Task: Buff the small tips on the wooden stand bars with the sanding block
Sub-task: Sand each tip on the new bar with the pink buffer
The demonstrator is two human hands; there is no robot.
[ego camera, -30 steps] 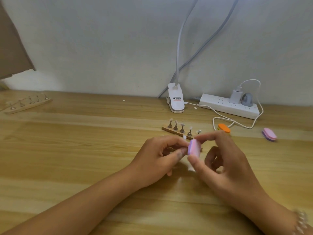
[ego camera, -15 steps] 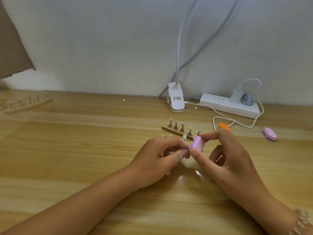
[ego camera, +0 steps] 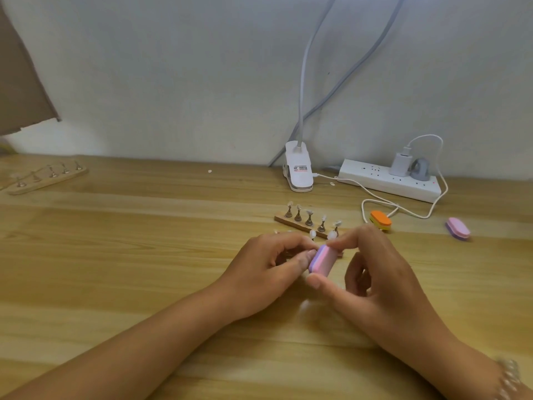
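Observation:
My right hand (ego camera: 372,278) pinches a pink and purple sanding block (ego camera: 323,261) between thumb and forefinger, tilted on edge. My left hand (ego camera: 268,269) is closed around something small pressed against the block's left face; what it holds is hidden by the fingers. Under both hands lies a wooden stand bar (ego camera: 339,253), mostly covered, with two pale tips (ego camera: 313,234) poking up above my fingers. A second wooden stand bar (ego camera: 302,223) with several metal posts and clear tips sits just behind.
An orange sanding block (ego camera: 380,220) and another pink block (ego camera: 458,228) lie to the right. A white lamp clip (ego camera: 298,171), a power strip (ego camera: 389,180) and white cables (ego camera: 403,212) line the wall. A third stand bar (ego camera: 47,179) rests at far left.
My right hand has shifted the sanding block slightly down and tilted it more against the left hand's fingertips. The left hand has stayed nearly still.

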